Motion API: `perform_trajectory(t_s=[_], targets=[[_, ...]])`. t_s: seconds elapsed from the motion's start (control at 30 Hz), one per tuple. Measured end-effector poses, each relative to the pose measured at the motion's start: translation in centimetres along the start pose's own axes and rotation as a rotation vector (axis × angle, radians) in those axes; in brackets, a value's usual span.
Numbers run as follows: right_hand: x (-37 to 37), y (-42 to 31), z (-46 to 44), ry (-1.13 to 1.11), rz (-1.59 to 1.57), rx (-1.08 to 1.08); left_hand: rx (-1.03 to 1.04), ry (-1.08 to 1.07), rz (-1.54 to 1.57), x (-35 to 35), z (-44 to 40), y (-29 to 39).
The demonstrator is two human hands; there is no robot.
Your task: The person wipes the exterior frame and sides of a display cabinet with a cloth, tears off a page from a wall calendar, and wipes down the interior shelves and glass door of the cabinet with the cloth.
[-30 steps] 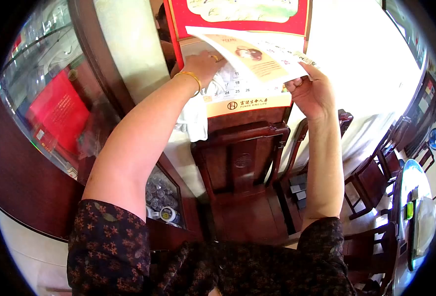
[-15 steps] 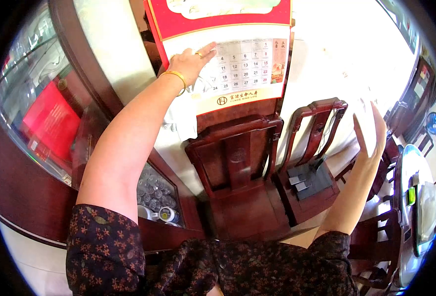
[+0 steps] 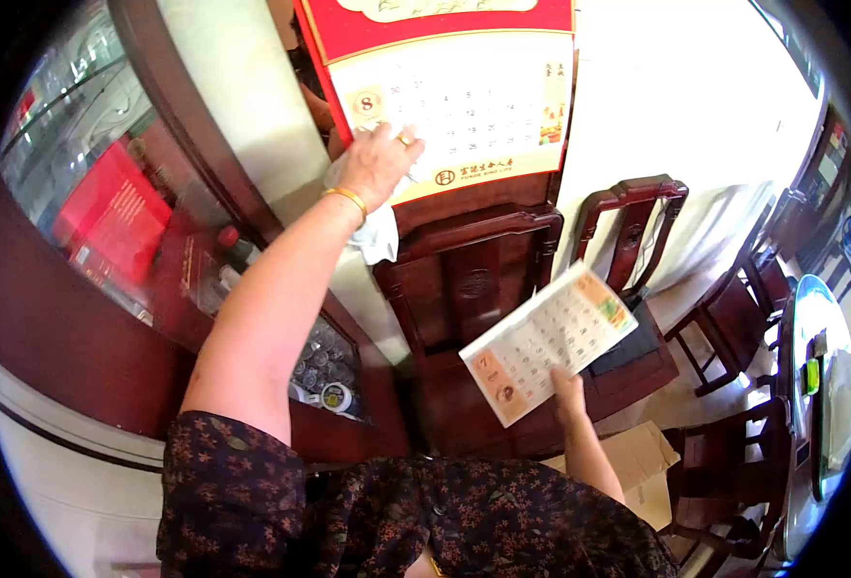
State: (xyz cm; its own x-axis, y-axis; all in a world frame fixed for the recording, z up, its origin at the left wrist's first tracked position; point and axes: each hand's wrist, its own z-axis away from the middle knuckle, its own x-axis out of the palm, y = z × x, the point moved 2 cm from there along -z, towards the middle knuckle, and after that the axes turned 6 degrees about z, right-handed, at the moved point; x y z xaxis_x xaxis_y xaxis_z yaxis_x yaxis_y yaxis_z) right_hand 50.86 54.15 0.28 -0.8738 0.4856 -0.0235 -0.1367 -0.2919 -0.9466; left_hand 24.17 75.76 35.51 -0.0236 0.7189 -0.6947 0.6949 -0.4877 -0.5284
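A wall calendar (image 3: 502,116) with a red top hangs in front of me, its sheet marked 8. My left hand (image 3: 379,166), with a ring and a gold bracelet, is at the calendar's lower left corner. Its fingers are curled round a white cloth (image 3: 379,239), which hangs down below the palm. Lower right, my right hand (image 3: 568,393) grips the bottom edge of a loose calendar page (image 3: 546,342) marked 7. The page is tilted, printed side up, above the dark wooden seats.
A dark wooden chair (image 3: 478,279) stands below the calendar, with another chair back (image 3: 632,226) beside it. A glass-fronted cabinet (image 3: 223,183) is on the left. A cardboard piece (image 3: 637,472) and a glass-topped table (image 3: 815,318) are at right.
My right hand has brought the loose page from the far right down towards the middle. My left hand has moved down and right, its fingers more curled. The calendar's sheet marked 8 now shows.
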Motion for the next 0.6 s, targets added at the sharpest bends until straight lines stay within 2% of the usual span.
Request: perform_trajectory(t_s=[0.1,0.13,0.17,0.23,0.27,0.33,0.37,0.4,0.47,0.5,0.53,0.57,0.6], targets=[[2.6,8.0,-1.6,0.008,-0.037,0.14,0.04,-0.03,0.071,0.9,1.5,1.4],[3.4,8.2,-1.1,-0.012,-0.007,0.241,0.038,-0.025,0.112,1.3,1.9,1.6],[3.9,12.1,-3.1,-0.05,-0.03,0.236,0.035,-0.031,0.108,1.5,2.4,1.7],[5.1,13.1,-2.6,-0.093,-0.118,0.41,0.006,-0.028,0.175,1.6,3.4,1.8],[5.0,13.7,-2.5,-0.098,-0.114,0.411,-0.017,-0.024,0.2,1.7,3.8,1.8],[4.9,15.1,-2.5,-0.276,-0.057,0.614,-0.076,-0.07,0.224,2.0,4.6,1.8],[5.1,15.3,-3.0,-0.278,-0.051,0.614,-0.127,-0.113,0.251,2.2,4.9,1.8],[5.1,16.0,-3.9,-0.254,0.288,0.582,-0.171,-0.173,0.245,2.7,5.1,1.9],[6.0,17.0,-7.4,-0.223,0.63,0.542,-0.209,-0.209,0.252,3.8,5.7,2.1],[8.1,14.0,-9.5,-0.279,0.227,0.194,-0.241,-0.246,0.257,4.5,6.0,2.2],[9.4,11.6,-11.2,-0.231,-0.063,0.235,-0.302,-0.277,0.305,5.1,6.3,2.3],[11.3,5.4,-10.6,-0.179,-0.352,0.269,-0.299,-0.278,0.312,5.7,6.6,2.4],[13.1,-1.1,-10.1,-0.323,-0.29,0.108,-0.313,-0.318,0.329,6.2,6.9,2.5]])
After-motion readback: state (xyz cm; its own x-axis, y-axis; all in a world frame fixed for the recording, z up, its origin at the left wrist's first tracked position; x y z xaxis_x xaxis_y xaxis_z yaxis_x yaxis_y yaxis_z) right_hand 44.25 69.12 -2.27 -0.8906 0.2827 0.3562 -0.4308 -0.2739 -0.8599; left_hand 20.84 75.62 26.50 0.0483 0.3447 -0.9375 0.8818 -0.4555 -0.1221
